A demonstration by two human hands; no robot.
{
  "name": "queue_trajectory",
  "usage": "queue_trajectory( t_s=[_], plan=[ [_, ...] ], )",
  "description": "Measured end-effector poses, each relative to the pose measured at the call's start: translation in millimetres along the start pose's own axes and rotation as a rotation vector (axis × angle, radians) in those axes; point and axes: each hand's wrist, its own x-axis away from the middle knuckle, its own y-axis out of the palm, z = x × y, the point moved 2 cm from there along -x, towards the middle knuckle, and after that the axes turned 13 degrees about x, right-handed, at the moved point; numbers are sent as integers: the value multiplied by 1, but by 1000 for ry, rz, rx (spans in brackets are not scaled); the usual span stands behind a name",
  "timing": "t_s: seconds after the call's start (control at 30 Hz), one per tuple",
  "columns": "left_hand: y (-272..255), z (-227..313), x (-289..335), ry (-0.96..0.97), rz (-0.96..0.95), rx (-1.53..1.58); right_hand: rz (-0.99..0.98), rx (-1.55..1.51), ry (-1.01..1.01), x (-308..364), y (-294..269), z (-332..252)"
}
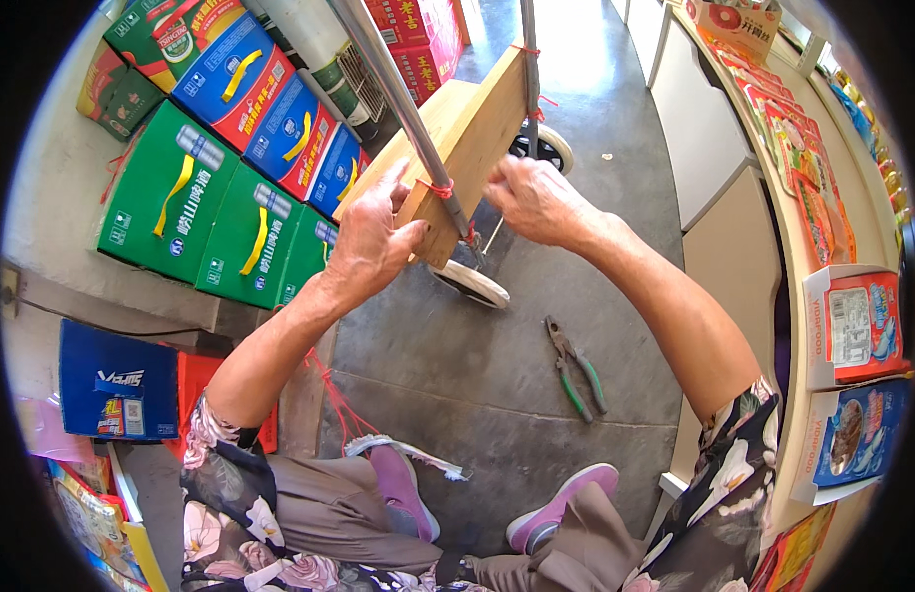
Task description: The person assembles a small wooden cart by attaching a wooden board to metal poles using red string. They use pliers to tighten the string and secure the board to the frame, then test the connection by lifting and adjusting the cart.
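Gripping corner of wooden board [474, 133] w/ left hand [370, 242], fingers curled round edge beside red string [439, 189] tied to metal pole [403, 104]. Right hand [536, 202] pinching at string nr pole. Pliers [576, 368] lying on floor [477, 395] below.

A wooden board [472, 133] is set on a hand cart w/ metal bars [398, 99], in the middle, ahead of the person. The left hand [370, 242] is placed at the board's near-left corner, touching it; the right hand [538, 202] is held just right of the bar, at the board's near edge. A wheel [469, 283] is seen below the board, another [546, 148] behind, to the right. Pliers [576, 367] are laid on the floor, near the right of the near wheel, in front of the shoes [477, 493]. Stacked boxes [230, 168] are ranged to the left; a counter [788, 227] w/ packets is placed along the right.
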Motion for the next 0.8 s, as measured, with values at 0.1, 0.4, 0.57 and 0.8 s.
queue_trajectory(
  t_s=[0.1, 0.4, 0.57, 0.8],
  plan=[
    [-3, -8, -2, -38, 20, 26, 125, -86, 150, -17, -18, -13],
    [0, -16, -14, -228, -19, 309, 412, -403, 475, -42, -23, -15],
    [-1, -26, 0, -212, -128, 107, -96, -577, 672, -18, 22, 23],
    [-24, -46, -4, -168, -229, 575, -143, -626, 886, 9, 42, 56]
  ],
)
